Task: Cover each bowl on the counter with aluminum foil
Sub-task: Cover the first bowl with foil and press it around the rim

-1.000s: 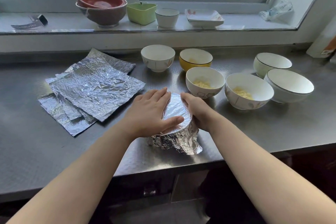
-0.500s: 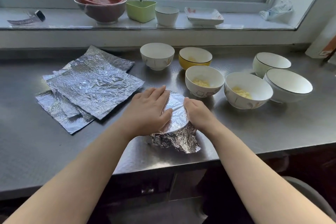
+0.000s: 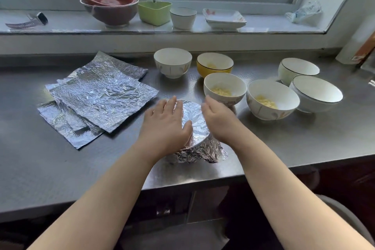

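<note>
At left of centre a stack of foil sheets (image 3: 97, 97) lies on the bench (image 3: 284, 140). At frame centre the left hand (image 3: 165, 126) presses flat, fingers spread, on the foil-covered bowl (image 3: 195, 128); the right hand (image 3: 218, 119) cups its right side, fingers loosely bent. Pressing hard could tear the foil or slide the bowl toward the near edge. Just right, an uncovered bowl (image 3: 224, 89) crowds the right hand; others stand beyond.
</note>
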